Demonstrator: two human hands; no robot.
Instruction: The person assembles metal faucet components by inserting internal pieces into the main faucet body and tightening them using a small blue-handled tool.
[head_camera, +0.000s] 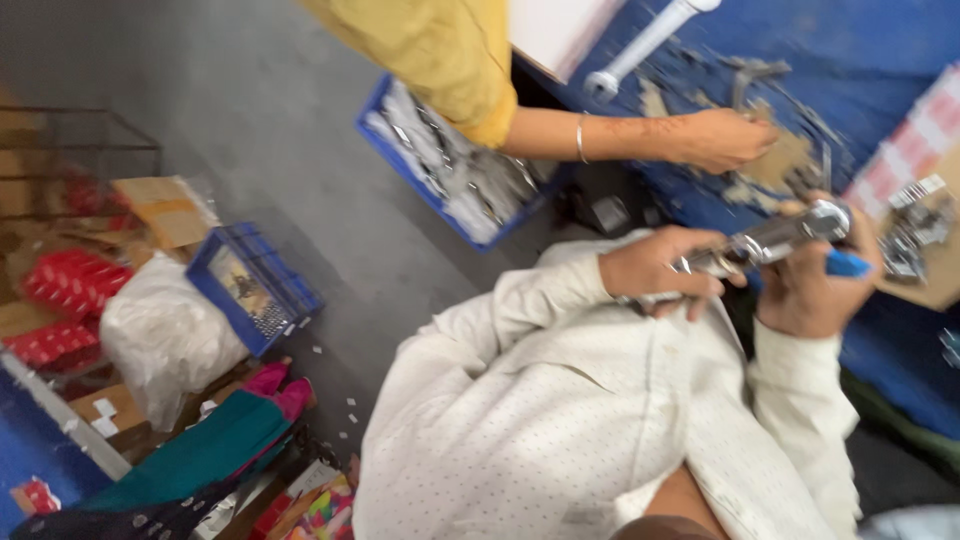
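Chrome fitting (770, 240), blurred, gripped by both hands: left hand (660, 272), right hand (815, 290) partly hiding it

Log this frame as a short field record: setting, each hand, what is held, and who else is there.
setting: blue worktable, grey floor
left hand: grips one end of the chrome fitting
right hand: holds the other end, with a blue piece
co-worker: yellow sleeve, hand on the table among metal parts
floor: blue crates of metal pieces

Worn blue bench (880, 40) with scattered metal parts (915, 225), grey floor (260, 110) carrying blue crates (255, 285), white sack (165, 335)
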